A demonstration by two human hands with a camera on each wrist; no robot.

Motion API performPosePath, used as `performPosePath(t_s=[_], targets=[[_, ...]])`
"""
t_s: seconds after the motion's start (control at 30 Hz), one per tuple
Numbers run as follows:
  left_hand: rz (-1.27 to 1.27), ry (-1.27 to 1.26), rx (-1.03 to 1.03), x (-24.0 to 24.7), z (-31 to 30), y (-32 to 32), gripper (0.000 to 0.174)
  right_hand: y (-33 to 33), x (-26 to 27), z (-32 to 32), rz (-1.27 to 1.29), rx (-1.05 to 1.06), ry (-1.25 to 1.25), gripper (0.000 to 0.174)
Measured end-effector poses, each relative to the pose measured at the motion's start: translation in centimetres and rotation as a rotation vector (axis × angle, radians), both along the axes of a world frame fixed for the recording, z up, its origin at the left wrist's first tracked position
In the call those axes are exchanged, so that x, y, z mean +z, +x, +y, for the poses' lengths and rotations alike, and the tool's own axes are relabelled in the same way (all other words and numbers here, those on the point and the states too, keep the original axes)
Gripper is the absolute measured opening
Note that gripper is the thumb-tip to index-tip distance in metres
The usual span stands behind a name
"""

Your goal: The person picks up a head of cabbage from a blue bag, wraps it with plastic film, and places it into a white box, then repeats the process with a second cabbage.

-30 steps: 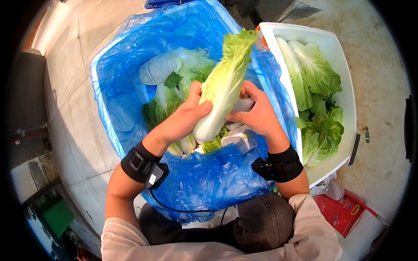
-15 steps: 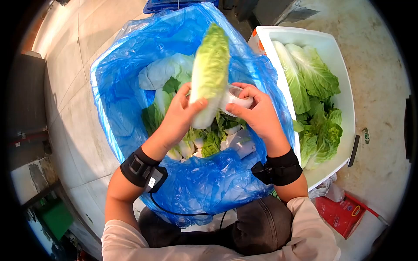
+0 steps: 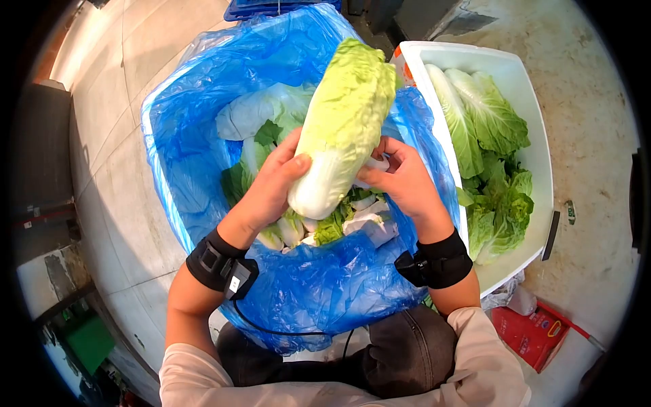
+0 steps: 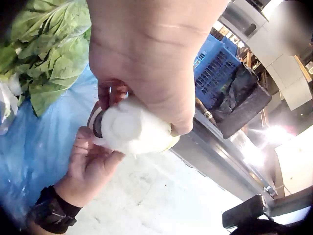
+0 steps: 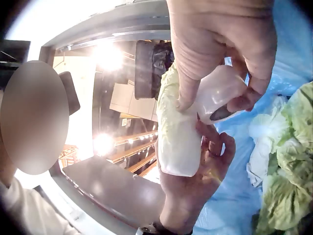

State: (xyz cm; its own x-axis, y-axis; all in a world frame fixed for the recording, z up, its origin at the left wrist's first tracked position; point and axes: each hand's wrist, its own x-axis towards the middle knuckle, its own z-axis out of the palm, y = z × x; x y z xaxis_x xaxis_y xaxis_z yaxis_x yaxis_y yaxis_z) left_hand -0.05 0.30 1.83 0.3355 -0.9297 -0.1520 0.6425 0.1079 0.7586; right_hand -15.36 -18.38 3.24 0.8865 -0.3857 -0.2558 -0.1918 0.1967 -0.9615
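Observation:
A pale green napa cabbage (image 3: 346, 115) stands tilted over a box lined with a blue plastic bag (image 3: 285, 271), its white base toward the person. My left hand (image 3: 274, 180) grips the cabbage near its base, thumb on the near side. On its right, my right hand (image 3: 407, 176) holds a roll of translucent tape (image 5: 222, 90) against the lower part, fingers in the roll's core. The cabbage hides part of the roll in the head view. Below the hands, more cabbages (image 3: 291, 227) lie in the bag.
To the right stands a white foam box (image 3: 544, 169) with several leafy cabbages (image 3: 491, 115). A red bag (image 3: 529, 332) lies on the floor beside it. Behind the lined box is a blue crate (image 3: 254, 8). A black cable (image 3: 278, 330) runs from the left wrist strap.
The cabbage first swung left and upright, showing the tape roll, then tilted back to the right and turned. The right hand with the roll is now close against its base again.

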Motion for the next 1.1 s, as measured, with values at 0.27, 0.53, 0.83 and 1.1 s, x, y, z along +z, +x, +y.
performPosePath(t_s=[0.27, 0.53, 0.83, 1.1], targets=[[-0.119, 0.055, 0.049, 0.6, -0.3, -0.1, 0.062, 0.2, -0.6, 0.0, -0.053, -0.085, -0.056, 0.036], [-0.372, 0.094, 0.093, 0.7, -0.3, -0.9, 0.079, 0.2, -0.4, 0.4, -0.098, -0.043, -0.206, 0.035], [-0.23, -0.02, 0.011, 0.2, 0.2, -1.0, 0.079, 0.3, -0.1, 0.7, -0.098, -0.072, 0.034, 0.032], [-0.612, 0.05, -0.008, -0.2, 0.1, -0.4, 0.079, 0.2, -0.1, 0.7, 0.011, 0.015, -0.354, 0.041]])
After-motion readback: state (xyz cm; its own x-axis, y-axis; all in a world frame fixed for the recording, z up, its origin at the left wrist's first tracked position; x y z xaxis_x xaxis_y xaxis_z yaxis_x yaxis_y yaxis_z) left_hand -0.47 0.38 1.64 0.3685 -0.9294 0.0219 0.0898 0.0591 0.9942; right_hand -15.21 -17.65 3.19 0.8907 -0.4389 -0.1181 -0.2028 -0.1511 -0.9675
